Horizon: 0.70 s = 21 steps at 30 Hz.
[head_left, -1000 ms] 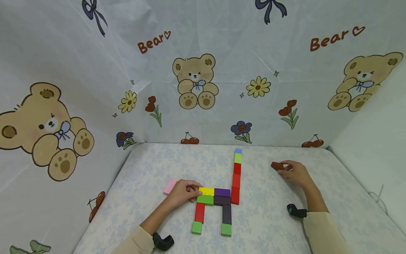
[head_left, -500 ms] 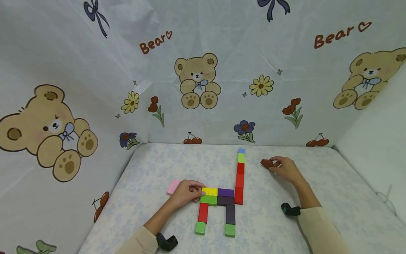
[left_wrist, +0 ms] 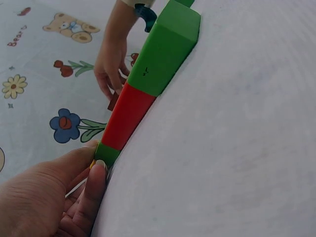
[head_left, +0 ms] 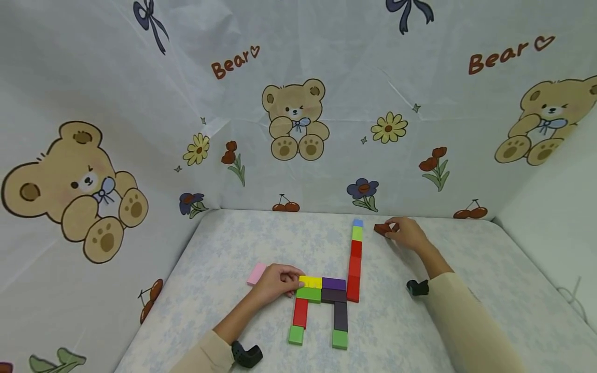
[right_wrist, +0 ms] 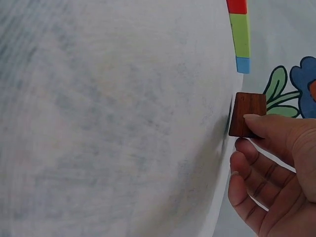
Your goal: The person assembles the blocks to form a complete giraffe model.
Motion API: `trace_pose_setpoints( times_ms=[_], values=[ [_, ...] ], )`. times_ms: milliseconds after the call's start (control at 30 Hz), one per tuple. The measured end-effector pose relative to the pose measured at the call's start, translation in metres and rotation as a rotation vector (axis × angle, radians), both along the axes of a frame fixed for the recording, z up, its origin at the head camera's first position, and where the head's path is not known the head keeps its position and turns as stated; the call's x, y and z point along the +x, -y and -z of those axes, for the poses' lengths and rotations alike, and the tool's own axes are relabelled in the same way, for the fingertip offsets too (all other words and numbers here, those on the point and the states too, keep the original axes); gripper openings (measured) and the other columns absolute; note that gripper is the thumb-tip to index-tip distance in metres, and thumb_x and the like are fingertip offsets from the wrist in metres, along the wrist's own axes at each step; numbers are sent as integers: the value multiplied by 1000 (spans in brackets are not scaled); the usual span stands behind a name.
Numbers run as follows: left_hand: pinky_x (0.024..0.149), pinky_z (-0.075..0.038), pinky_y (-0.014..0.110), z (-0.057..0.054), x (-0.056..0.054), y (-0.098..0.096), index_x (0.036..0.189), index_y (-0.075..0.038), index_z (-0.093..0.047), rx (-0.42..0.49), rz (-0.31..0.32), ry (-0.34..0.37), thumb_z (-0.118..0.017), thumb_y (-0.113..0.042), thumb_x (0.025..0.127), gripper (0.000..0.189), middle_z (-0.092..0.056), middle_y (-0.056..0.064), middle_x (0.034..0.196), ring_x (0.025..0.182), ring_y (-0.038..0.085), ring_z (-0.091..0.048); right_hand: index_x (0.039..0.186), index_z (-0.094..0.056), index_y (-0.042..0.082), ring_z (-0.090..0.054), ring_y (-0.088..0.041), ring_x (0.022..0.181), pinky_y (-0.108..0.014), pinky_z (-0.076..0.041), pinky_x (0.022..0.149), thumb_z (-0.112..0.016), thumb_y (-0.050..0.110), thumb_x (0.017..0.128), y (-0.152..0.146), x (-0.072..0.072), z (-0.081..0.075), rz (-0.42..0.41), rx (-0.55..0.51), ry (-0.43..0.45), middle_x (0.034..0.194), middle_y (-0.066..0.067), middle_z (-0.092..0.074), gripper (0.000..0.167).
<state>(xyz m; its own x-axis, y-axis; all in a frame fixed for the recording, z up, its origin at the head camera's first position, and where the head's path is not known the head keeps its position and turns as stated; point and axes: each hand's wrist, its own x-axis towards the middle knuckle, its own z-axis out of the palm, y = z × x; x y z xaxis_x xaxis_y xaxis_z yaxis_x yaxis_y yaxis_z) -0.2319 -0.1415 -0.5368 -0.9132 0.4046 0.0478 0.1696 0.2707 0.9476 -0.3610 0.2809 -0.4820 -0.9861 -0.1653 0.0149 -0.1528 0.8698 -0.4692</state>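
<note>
Colored blocks lie joined in a figure on the table. My left hand (head_left: 275, 284) pinches the left end of the yellow block (head_left: 310, 282) with thumb and finger, beside the green block (head_left: 309, 295). Purple (head_left: 333, 284) and dark blocks continue to the right. Two legs of blocks run toward me, each tipped with a green block (head_left: 296, 335). A column of red blocks (head_left: 354, 269), a lime block (head_left: 356, 233) and a blue block (head_left: 357, 223) reaches away from me. My right hand (head_left: 408, 233) holds a brown wooden block (right_wrist: 248, 114) just right of the blue block, apart from it.
A pink block (head_left: 256, 273) lies left of the figure, partly behind my left hand. The bear-printed cloth (head_left: 298, 176) rises behind the table's far edge. A pale cable (head_left: 572, 298) hangs at the right.
My right hand has carried the brown block left and away from me, closer to the column's blue end. The left hand stays at the yellow block. The head view has shifted slightly.
</note>
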Motion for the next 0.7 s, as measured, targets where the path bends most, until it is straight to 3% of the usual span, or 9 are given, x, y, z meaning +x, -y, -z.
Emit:
trace_pose_setpoints(
  times_ms=[267, 700],
  values=[
    [57, -59, 30, 0, 0, -1, 108, -13, -78, 8, 3, 7, -81, -24, 89, 23, -69, 3, 80, 61, 17, -65, 133, -61, -5, -58, -29, 82, -31, -54, 63, -70, 12, 95, 9, -10, 7, 13, 13, -10, 102, -22, -66, 43],
    [56, -58, 27, 0, 2, -2, 109, -12, -78, 25, -22, 29, -81, -18, 88, 22, -69, 5, 81, 61, 17, -63, 136, -62, 1, -61, -31, 89, -44, -57, 77, -72, 16, 95, 17, -20, 11, -1, 85, -30, 104, -19, -68, 45]
  ],
)
